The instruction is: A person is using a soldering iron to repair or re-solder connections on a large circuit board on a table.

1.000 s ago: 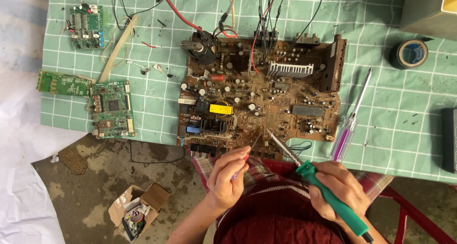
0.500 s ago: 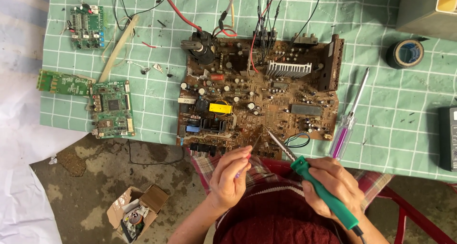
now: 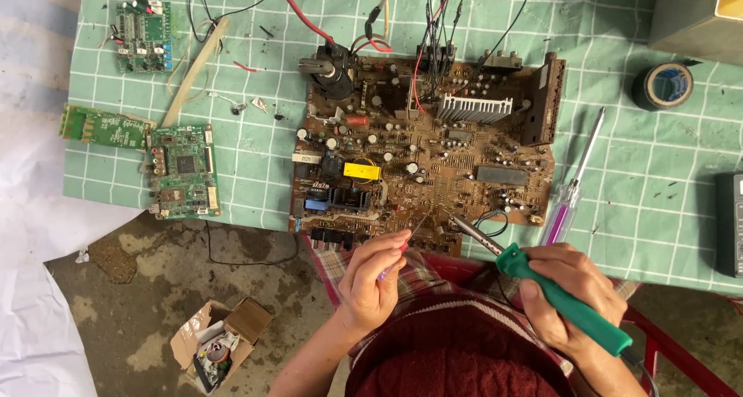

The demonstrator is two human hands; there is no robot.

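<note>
Right hand [image 3: 571, 292] shifted slightly; screwdriver [image 3: 571, 188] beside brown board [image 3: 433, 157], possibly touching.

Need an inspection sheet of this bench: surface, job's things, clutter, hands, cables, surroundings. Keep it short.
Surface: green grid mat, specked with small debris.
Job's things: large brown circuit board lies flat; green-handled soldering iron and a thin probe both angle toward its near edge.
Clutter: three small green boards, purple-handled screwdriver, tape roll, a dark device at the right edge.
Hands: left hand pinches the probe; right hand grips the soldering iron.
Cables: red, black and pale wires run from the brown board's far edge out of frame.
Surroundings: stained concrete floor, open cardboard box of parts, white sheet at left.
</note>
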